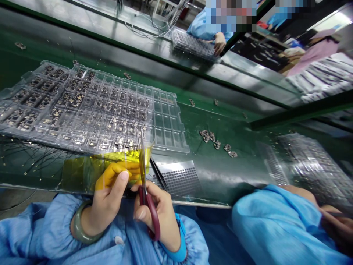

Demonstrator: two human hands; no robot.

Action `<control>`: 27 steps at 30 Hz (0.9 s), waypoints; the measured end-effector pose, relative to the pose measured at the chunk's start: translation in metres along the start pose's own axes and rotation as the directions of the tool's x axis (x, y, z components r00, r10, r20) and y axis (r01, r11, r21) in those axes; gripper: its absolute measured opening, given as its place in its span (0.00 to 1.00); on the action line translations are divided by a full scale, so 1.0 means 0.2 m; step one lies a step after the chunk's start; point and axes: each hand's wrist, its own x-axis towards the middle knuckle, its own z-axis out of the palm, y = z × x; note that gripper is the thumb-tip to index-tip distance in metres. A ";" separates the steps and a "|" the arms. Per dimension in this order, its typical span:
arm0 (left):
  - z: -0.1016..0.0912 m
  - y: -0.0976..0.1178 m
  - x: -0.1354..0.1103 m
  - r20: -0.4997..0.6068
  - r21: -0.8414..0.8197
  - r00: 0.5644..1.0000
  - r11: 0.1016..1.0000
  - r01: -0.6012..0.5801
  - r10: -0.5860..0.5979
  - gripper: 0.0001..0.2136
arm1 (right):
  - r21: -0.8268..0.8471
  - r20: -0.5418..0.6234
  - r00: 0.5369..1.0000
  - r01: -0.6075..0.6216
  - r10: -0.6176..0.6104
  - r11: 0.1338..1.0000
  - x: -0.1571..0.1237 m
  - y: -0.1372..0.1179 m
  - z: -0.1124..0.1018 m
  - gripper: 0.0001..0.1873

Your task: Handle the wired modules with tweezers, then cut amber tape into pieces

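Note:
My left hand (109, 200) pinches a sheet of clear yellow film (82, 171) at the table's near edge, thumb on top and fingers under it. My right hand (158, 211) is closed around the dark red handles of a pair of scissors (143, 173). The blades point away from me and pass through the film's right part. Just behind the film lies a clear plastic tray (165, 125) whose many small pockets hold dark circuit parts. A green bangle sits on my left wrist.
Loose small parts (216, 141) lie on the green belt (220, 121) right of the tray. Black tweezers (157, 173) and a gridded metal plate (182, 178) lie near my right hand. A co-worker's blue sleeve (275, 217) is at my right. Another person's hand (220, 43) rests by a far tray (193, 45).

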 end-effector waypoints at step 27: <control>0.01 0.03 -0.02 0.021 0.010 0.997 0.997 0.076 -0.076 0.13 | -0.097 -0.029 0.997 -0.069 0.067 0.993 0.00 -0.05 0.00 0.37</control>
